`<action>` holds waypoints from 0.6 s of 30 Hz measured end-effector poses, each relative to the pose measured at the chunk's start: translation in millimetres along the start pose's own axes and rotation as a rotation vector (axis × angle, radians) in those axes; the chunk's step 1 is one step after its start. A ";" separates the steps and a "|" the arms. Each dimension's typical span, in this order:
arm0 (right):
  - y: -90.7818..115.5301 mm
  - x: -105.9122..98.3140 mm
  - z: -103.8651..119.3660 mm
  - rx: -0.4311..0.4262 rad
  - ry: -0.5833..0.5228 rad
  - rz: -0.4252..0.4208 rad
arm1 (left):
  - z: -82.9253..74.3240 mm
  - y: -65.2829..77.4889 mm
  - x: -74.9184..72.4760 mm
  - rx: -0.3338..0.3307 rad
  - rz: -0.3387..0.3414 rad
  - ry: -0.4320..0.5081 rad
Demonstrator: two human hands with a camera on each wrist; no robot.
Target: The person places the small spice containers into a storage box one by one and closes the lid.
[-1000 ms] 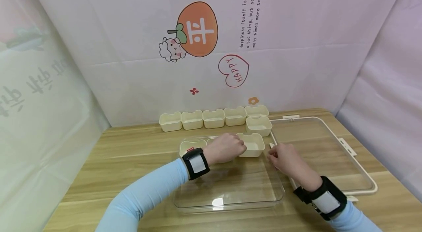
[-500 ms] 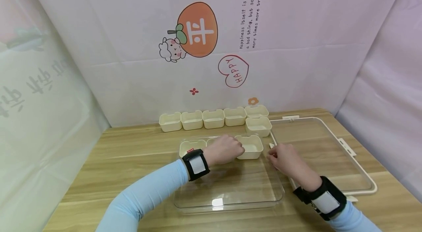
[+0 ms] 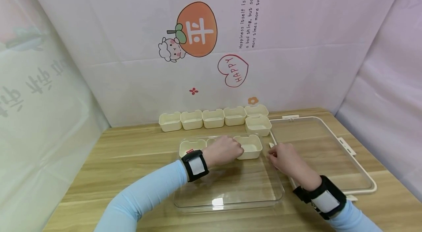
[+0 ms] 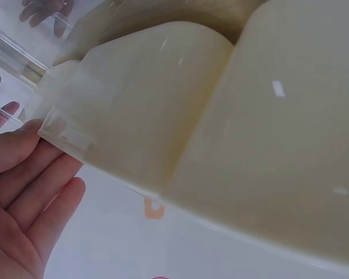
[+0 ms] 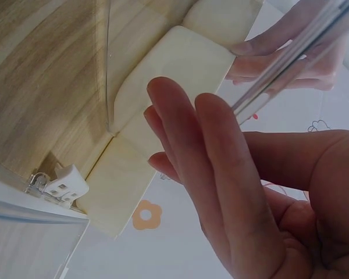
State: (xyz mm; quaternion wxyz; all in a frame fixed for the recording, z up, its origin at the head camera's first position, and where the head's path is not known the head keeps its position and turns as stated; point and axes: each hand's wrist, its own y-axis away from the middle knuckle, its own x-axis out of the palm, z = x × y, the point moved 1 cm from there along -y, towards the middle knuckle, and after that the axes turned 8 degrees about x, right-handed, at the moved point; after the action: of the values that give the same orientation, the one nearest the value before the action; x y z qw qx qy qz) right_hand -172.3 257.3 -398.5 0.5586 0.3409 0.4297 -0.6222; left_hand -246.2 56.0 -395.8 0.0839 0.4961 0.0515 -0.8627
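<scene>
My left hand (image 3: 224, 150) pinches the rim of a cream plastic bin (image 3: 252, 147) with thumb and fingertips. This bin sits at the back right of a clear rectangular box (image 3: 230, 208). Up close in the left wrist view, the thumb lies at the corner of the bin (image 4: 122, 99). Two more cream bins stand to its left inside the box, the middle one mostly hidden by my hand. My right hand (image 3: 287, 160) stays beside the box's right wall, its fingers (image 5: 221, 151) loosely bent with nothing seen in their grasp.
Several cream bins (image 3: 192, 119) stand in a row along the back of the wooden table (image 3: 125, 173), one of them in front of the row's right end. A clear lid with a white frame (image 3: 366, 177) and clips lies on the right. Patterned cloth surrounds the table.
My left hand and the cream bin it grips have shifted slightly left and a little toward the near side. The right hand has stayed in place.
</scene>
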 end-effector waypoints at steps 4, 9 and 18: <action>0.1 -0.1 0.3 0.008 -0.001 0.006 | -0.9 0.0 0.9 -0.001 -0.007 -0.024; 0.2 0.0 0.4 0.029 -0.011 0.023 | -2.0 0.7 3.2 0.003 -0.011 -0.039; -1.3 -0.3 -0.1 0.025 -0.012 0.023 | -1.9 1.5 4.4 0.007 -0.024 -0.047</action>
State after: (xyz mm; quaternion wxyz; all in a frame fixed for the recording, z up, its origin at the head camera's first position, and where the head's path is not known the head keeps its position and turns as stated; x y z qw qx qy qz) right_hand -173.5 257.6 -398.1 0.5641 0.3491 0.4146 -0.6229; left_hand -246.4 54.5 -400.5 0.0732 0.4754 0.0523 -0.8751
